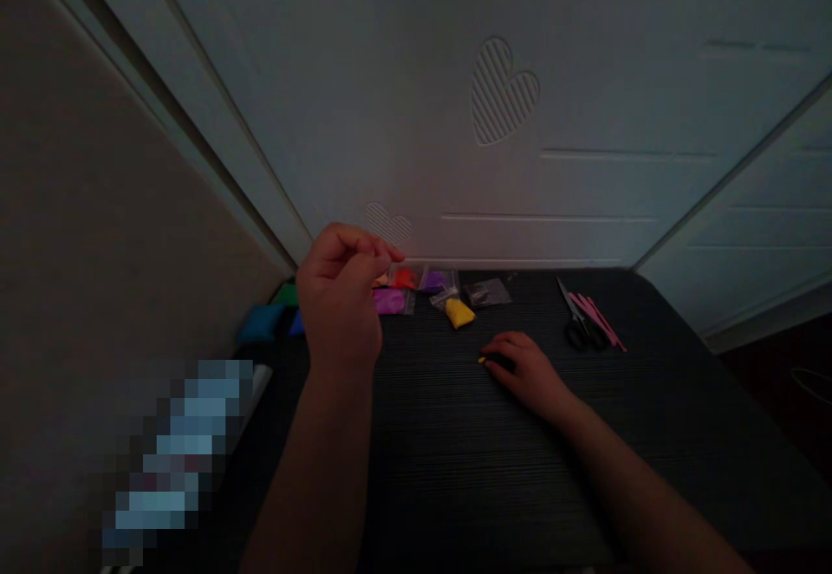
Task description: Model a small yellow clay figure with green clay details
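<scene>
My left hand is raised above the table, its thumb and fingers closed in a pinch; whatever lies between the fingertips is too small or hidden to make out. Low over the dark table, my right hand has thumb and index finger closed around a small yellow piece, which looks like modelling clay. Just beyond it lies a bag of yellow clay. Behind my left hand are small bags of pink-purple clay, red clay and purple clay.
Scissors with black handles lie at the right beside several pink sticks. A clear bag with dark contents rests near the white panel. Blue packet and green packet sit at the left. A blurred-out object stands at lower left.
</scene>
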A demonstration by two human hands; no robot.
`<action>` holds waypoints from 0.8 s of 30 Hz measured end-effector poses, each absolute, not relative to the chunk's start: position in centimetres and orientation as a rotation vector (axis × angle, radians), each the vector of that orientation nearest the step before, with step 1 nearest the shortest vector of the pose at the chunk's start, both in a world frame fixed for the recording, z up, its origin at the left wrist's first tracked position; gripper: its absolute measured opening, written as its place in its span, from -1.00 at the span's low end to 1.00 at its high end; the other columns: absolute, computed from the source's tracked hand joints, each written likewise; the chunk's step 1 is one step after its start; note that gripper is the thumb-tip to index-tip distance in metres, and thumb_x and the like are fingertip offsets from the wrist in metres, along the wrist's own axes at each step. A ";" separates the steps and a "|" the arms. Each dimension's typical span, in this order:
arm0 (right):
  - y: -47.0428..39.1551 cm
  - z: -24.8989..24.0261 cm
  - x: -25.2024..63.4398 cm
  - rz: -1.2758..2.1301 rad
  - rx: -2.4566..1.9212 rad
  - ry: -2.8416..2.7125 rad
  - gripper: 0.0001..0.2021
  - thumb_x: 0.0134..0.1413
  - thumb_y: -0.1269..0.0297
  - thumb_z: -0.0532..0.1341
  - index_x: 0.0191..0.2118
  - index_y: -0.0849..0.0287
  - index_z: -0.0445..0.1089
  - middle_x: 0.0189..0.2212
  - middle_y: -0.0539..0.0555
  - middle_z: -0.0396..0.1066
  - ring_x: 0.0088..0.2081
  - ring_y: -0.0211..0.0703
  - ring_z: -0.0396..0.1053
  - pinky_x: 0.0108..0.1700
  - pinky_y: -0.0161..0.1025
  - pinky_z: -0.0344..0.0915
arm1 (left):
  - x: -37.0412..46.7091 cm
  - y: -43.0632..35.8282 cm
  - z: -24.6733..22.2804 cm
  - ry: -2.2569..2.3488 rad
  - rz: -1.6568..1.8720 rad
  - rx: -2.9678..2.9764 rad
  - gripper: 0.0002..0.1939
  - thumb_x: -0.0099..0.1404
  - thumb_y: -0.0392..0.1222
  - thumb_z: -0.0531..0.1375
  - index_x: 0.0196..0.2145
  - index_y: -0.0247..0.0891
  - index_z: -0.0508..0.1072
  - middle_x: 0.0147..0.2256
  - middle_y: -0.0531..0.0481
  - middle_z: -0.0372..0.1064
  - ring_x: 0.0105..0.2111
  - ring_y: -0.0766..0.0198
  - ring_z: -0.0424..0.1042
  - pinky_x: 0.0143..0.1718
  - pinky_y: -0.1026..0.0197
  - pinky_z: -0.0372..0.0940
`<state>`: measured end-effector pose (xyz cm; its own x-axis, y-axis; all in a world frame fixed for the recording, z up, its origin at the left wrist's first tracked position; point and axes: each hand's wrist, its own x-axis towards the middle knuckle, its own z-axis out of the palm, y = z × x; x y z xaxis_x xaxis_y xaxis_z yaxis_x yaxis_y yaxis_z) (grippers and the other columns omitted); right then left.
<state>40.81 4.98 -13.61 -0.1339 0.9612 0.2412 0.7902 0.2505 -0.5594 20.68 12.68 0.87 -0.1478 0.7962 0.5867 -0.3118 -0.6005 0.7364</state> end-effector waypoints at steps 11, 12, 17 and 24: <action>5.0 -13.7 40.9 0.399 -1.599 -1.974 -0.81 0.00 0.30 0.15 -0.20 0.06 0.38 -0.22 0.07 0.33 -0.14 -0.13 0.25 -0.07 -0.13 0.19 | 20.5 12.7 0.7 0.555 1.833 1.342 -0.84 -0.05 -0.47 0.03 -0.64 -0.26 0.24 -0.61 0.11 0.13 -0.52 0.38 0.26 -0.37 0.24 0.24; 5.0 -13.7 40.9 0.397 -1.601 -1.972 -0.81 0.00 0.30 0.15 -0.20 0.06 0.38 -0.22 0.07 0.32 -0.14 -0.13 0.25 -0.07 -0.13 0.19 | 20.5 12.7 0.7 0.551 1.825 1.343 -0.84 -0.05 -0.47 0.03 -0.65 -0.26 0.24 -0.61 0.10 0.13 -0.52 0.37 0.26 -0.36 0.23 0.24; 5.0 -13.6 40.8 0.392 -1.599 -1.978 -0.80 0.00 0.29 0.15 -0.20 0.05 0.38 -0.23 0.07 0.33 -0.15 -0.13 0.26 -0.09 -0.13 0.20 | 20.5 12.6 0.9 0.551 1.832 1.338 -0.84 -0.05 -0.46 0.02 -0.66 -0.26 0.22 -0.62 0.11 0.11 -0.53 0.38 0.25 -0.37 0.25 0.24; 4.9 -13.7 40.8 0.394 -1.598 -1.986 -0.81 0.01 0.29 0.14 -0.20 0.05 0.38 -0.23 0.07 0.33 -0.15 -0.13 0.25 -0.09 -0.14 0.20 | 20.6 12.5 1.0 0.641 1.846 1.327 -0.85 -0.03 -0.41 0.05 -0.66 -0.25 0.19 -0.63 0.13 0.11 -0.54 0.39 0.25 -0.41 0.28 0.24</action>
